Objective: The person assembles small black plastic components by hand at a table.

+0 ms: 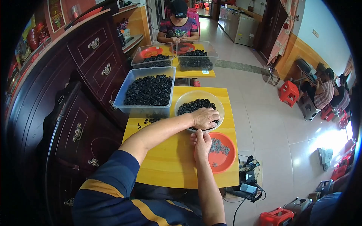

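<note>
My left hand (205, 118) reaches into a round translucent bowl (220, 102) of small black curved pieces (192, 107). Its fingers are curled downward, with the tips hidden, so what they hold cannot be made out. Just below, my right hand (202, 142) is raised between the bowl and a round orange plate (231, 160). Thumb and fingers are pinched together there, on something too small to name. On the plate lies a pile of small grey pin-like parts (218, 147). Both vessels stand on a yellow table (169, 162).
A large clear bin (143, 111) of black pieces stands at the table's far left, with loose pieces (152, 120) beside it. Beyond, a person in a cap (179, 28) works at another table with two bins. A dark cabinet (94, 75) borders the left; red stools (289, 93) stand right.
</note>
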`<action>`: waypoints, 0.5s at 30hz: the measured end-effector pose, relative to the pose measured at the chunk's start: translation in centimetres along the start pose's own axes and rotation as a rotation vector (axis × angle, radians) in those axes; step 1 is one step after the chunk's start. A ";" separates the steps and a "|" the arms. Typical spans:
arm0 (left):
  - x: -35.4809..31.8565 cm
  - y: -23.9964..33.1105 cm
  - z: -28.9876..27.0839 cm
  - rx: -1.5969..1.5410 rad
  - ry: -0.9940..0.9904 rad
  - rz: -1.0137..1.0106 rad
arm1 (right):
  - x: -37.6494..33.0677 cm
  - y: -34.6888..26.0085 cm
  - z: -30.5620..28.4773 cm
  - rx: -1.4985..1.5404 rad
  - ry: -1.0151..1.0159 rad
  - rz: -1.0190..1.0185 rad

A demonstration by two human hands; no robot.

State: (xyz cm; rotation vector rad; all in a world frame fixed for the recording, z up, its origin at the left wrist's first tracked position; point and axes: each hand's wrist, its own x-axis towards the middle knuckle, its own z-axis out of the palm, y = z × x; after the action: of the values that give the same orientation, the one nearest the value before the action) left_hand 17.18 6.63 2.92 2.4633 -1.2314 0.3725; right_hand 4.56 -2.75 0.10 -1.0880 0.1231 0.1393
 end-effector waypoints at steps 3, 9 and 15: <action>0.5 0.3 0.0 0.111 -0.055 0.006 | 0.1 0.1 -0.2 -0.027 0.022 -0.007; 0.5 0.3 0.0 0.172 -0.072 -0.089 | -0.1 -0.2 0.1 -0.005 0.023 0.020; -0.6 -0.1 -0.3 0.041 -0.039 -0.056 | 0.1 -0.2 -0.1 -0.035 0.018 0.018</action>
State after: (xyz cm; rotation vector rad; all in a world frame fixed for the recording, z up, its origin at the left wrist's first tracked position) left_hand 16.91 7.22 2.91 2.5458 -1.1782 0.3391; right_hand 4.68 -2.93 0.25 -1.1233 0.1472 0.1488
